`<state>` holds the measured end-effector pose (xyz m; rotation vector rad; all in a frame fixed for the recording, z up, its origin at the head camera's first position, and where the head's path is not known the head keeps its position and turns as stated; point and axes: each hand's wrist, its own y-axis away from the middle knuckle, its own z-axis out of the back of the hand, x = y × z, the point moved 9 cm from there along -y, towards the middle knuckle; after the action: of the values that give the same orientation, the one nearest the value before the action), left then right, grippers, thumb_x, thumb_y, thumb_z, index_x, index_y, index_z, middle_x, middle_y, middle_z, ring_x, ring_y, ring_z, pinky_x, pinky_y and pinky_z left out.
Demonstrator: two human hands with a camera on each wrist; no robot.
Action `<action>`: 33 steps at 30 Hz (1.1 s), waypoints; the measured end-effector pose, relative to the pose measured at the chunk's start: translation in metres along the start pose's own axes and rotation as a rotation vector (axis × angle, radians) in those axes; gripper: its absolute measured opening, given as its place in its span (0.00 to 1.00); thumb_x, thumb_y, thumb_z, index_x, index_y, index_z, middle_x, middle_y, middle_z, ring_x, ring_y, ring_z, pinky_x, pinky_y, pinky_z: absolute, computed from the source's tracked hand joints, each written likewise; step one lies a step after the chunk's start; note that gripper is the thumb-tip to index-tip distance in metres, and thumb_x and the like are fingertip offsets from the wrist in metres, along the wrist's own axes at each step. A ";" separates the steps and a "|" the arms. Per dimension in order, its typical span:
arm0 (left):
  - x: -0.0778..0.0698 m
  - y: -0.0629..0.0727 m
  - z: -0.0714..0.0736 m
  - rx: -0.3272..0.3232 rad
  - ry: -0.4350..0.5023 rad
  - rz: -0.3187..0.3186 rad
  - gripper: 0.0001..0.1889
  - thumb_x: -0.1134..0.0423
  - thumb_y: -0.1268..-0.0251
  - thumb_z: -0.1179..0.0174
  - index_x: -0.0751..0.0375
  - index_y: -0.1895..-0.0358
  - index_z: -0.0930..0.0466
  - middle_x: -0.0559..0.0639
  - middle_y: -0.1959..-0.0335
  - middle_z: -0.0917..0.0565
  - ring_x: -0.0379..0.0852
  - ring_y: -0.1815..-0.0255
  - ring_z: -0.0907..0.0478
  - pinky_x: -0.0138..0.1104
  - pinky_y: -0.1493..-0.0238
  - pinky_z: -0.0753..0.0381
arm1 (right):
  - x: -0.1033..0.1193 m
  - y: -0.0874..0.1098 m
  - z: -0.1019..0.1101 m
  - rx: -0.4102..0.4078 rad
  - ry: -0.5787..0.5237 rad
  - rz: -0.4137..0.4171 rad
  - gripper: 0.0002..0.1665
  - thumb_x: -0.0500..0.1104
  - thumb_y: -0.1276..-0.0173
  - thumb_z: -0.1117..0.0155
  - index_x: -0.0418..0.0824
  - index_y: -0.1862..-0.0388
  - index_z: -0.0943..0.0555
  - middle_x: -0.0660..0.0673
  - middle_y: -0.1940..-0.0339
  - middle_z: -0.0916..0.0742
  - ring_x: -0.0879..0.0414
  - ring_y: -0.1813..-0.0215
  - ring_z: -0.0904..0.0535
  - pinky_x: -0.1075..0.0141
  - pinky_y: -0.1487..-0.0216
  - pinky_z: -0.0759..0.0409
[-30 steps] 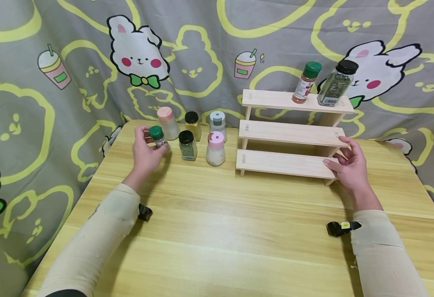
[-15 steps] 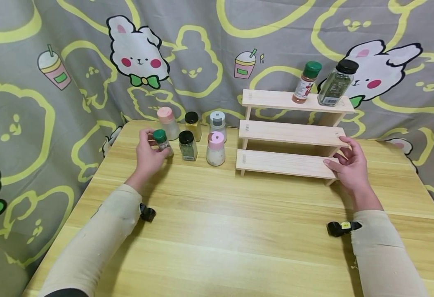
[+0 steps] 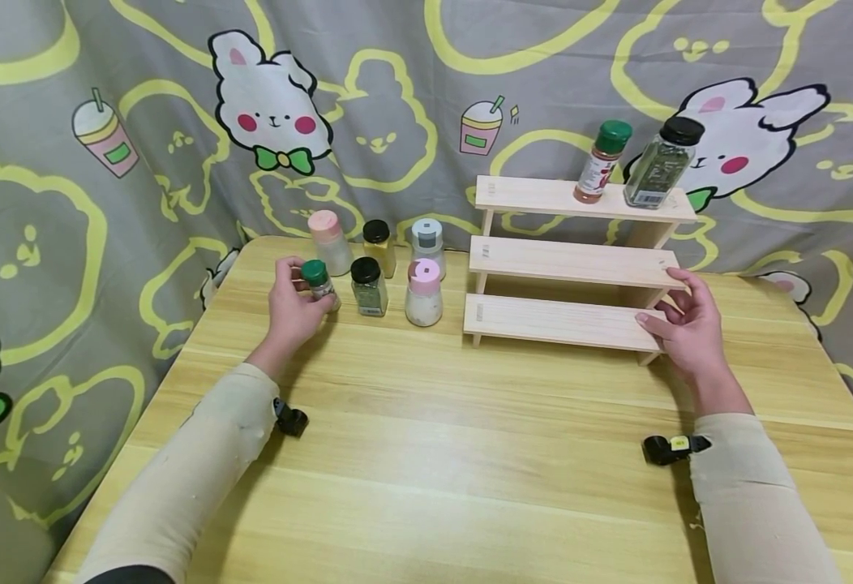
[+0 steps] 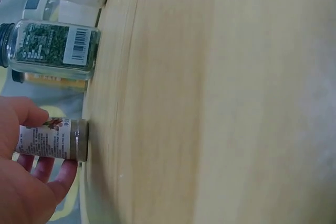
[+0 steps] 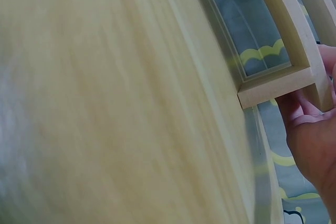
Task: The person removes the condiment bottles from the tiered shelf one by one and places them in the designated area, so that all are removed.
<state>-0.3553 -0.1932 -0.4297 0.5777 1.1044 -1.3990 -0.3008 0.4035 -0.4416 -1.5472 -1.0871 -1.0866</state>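
A small spice jar (image 3: 323,294) with a green cap stands upright at the left of the jar group. My left hand (image 3: 293,307) holds it between thumb and fingers; the left wrist view shows its printed label (image 4: 50,140) and its base at or just above the tabletop. On the right, my right hand (image 3: 692,326) grips the right end of a three-tier wooden rack (image 3: 565,323), thumb on the lowest shelf and fingers by the middle one. A red-labelled, green-capped jar (image 3: 597,172) and a tall black-capped herb jar (image 3: 658,172) stand on the top shelf.
Between the held jar and the rack stand a black-capped herb jar (image 3: 370,290), a purple-lidded shaker (image 3: 424,302), a grey-lidded shaker (image 3: 429,240), a black-capped yellow jar (image 3: 379,243) and a pink-lidded shaker (image 3: 330,243). A patterned curtain (image 3: 397,105) hangs behind the wooden table (image 3: 426,462).
My left hand has shifted slightly right and toward me with the green-capped spice jar, lowering it a little. The right hand and the rack have stayed still.
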 end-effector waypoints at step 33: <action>-0.044 -0.013 0.014 -0.081 0.081 -0.054 0.37 0.75 0.51 0.31 0.58 0.37 0.39 0.60 0.45 0.30 0.50 0.45 0.29 0.41 0.45 0.26 | 0.002 0.001 -0.001 -0.002 0.005 0.010 0.49 0.10 0.46 0.43 0.45 0.30 0.30 0.45 0.42 0.21 0.53 0.46 0.21 0.69 0.60 0.17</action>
<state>-0.3563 -0.1864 -0.3819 0.5540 1.2439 -1.3810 -0.2998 0.4026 -0.4393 -1.5493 -1.0741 -1.0850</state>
